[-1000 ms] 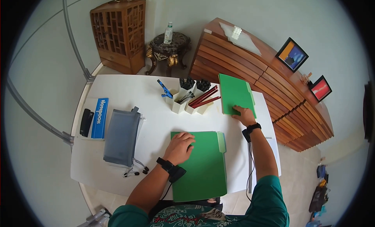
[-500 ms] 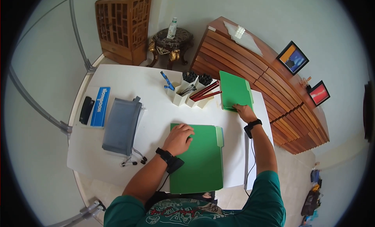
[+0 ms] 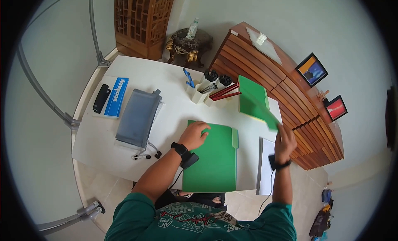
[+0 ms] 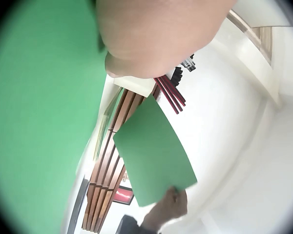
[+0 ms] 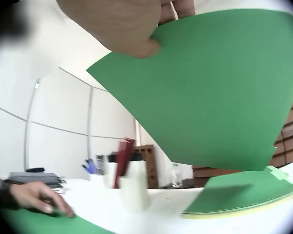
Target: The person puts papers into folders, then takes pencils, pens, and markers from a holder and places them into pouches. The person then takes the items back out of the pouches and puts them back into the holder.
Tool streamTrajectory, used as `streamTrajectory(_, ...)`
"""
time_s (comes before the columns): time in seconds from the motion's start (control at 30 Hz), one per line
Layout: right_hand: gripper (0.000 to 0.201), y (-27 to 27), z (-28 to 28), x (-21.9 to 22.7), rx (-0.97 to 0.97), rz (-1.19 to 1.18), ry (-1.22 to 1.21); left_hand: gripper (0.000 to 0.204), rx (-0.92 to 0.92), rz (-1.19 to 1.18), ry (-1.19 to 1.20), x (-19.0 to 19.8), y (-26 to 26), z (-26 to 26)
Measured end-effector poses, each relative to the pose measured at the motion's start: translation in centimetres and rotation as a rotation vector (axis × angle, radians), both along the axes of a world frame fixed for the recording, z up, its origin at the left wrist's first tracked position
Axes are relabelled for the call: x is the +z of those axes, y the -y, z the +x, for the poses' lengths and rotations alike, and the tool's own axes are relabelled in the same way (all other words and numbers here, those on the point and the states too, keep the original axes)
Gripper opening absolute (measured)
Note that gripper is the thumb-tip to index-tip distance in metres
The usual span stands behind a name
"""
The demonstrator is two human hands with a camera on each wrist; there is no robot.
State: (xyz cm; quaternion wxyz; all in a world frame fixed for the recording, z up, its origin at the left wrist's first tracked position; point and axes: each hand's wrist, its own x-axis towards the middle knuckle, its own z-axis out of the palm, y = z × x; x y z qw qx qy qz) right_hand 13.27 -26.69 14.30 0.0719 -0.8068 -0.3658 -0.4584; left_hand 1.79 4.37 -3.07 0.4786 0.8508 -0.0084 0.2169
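My right hand pinches a green file folder by its near edge and holds it raised and tilted. Its thumb lies on one face of the folder in the right wrist view. Under it, at the table's far right, a stack of green folders shows pale yellow layers along its edge. My left hand rests, fingers relaxed, on the upper left of another green folder, which lies flat at the table's near edge with its tab to the right.
White holders with pens and dark red pencils stand beside the stack. Left on the table are a grey zip pouch, a blue notebook and a black stapler-like tool. White paper lies at the right edge.
My right hand has lifted a folder off the far stack and drawn it toward me and to the right. My left hand stays on the near folder. The head view has shifted.
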Motion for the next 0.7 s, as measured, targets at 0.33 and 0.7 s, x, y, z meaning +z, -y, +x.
streamTrajectory(0.33, 0.031, -2.0, -21.6, -9.4, 0.362, -0.168, -0.564, 0.036, 0.092, -0.109, 0.120, -0.3, -0.1, 0.4)
streamTrajectory(0.7, 0.038, -4.1, -22.7, -12.7, 0.458, -0.191, -0.829, 0.048, 0.009, 0.314, 0.025, -0.2, -0.1, 0.2)
